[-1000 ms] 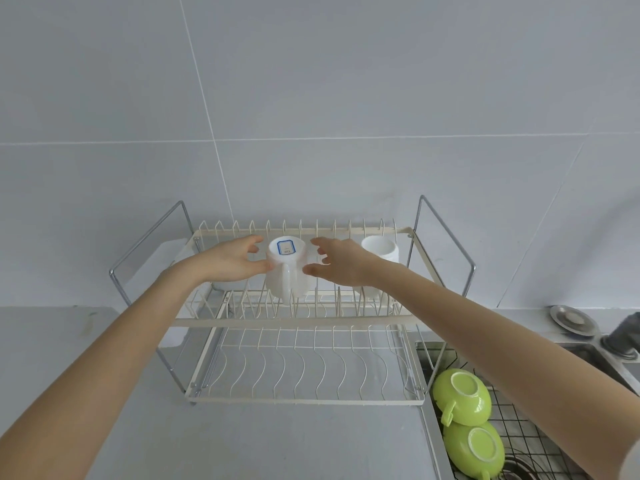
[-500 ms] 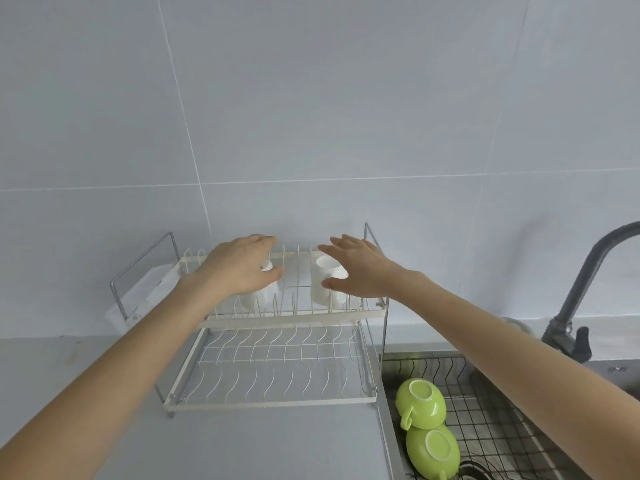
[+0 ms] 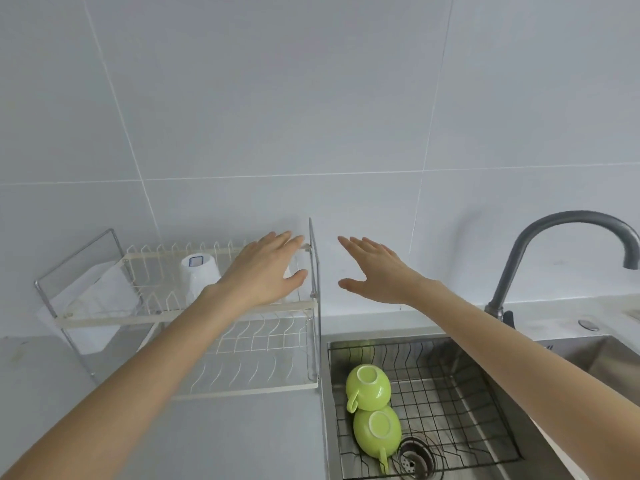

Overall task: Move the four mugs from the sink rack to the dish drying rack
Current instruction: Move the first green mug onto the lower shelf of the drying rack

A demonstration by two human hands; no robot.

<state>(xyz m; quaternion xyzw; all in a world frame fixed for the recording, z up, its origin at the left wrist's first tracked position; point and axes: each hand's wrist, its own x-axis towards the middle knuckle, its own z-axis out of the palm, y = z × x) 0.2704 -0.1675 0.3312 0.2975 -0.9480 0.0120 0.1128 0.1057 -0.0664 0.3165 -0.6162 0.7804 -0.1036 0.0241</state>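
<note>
Head view: grey counter (image 3: 242, 441) w/ drying rack (image 3: 194, 311), tiled wall (image 3: 311, 98), steel sink (image 3: 588, 355); left hand (image 3: 266, 268) & right hand (image 3: 377, 271) spread, empty.

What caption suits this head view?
Both open hands, left and right, hover empty; two green mugs remain in the sink rack.

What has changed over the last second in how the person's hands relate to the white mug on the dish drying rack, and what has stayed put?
Both hands have let go: the left hand and right hand, which cupped the white mug, are now open and drawn rightward towards the sink. The mug stays inverted on the upper tier of the dish drying rack. The two green mugs remain upside down in the sink rack.
</note>
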